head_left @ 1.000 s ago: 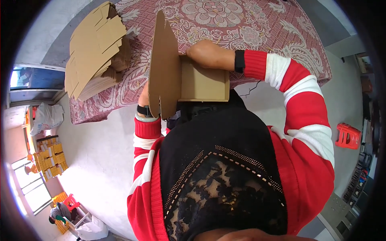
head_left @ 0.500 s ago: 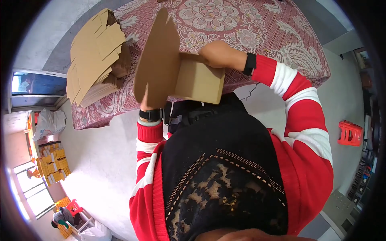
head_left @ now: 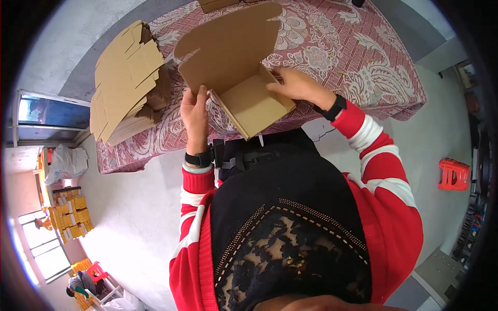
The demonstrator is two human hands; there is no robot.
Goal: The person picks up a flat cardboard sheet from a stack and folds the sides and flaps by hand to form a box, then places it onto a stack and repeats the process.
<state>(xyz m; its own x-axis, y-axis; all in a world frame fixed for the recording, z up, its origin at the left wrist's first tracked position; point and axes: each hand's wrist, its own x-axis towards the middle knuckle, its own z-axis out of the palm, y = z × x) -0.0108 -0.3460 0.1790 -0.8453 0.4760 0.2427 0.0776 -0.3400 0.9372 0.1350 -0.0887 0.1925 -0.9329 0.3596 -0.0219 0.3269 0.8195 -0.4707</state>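
Between my hands a brown cardboard box [head_left: 253, 103] stands at the near edge of the table, folded into shape, with nothing inside. Its lid [head_left: 233, 44] is raised on the far side, with rounded corners and slits at its ends. My left hand [head_left: 196, 116] pinches the left wall by the lid's hinge, thumb up; its other fingers are partly hidden. Over the right wall, my right hand [head_left: 296, 85] grips with the thumb inside and the fingers outside. To the left lies a stack of flat cardboard blanks [head_left: 122, 85].
A red and white patterned cloth [head_left: 371, 85] covers the table. More cardboard boxes [head_left: 220, 4] sit at its far edge. On the floor at right stands a red plastic stool [head_left: 454, 174]. Yellow and white packages [head_left: 70, 215] are piled at left, below a white plastic bag [head_left: 67, 163].
The box has turned clockwise, so its raised lid has gone from the left to the far side. My left hand has come out from behind the lid; my right has shifted right and nearer.
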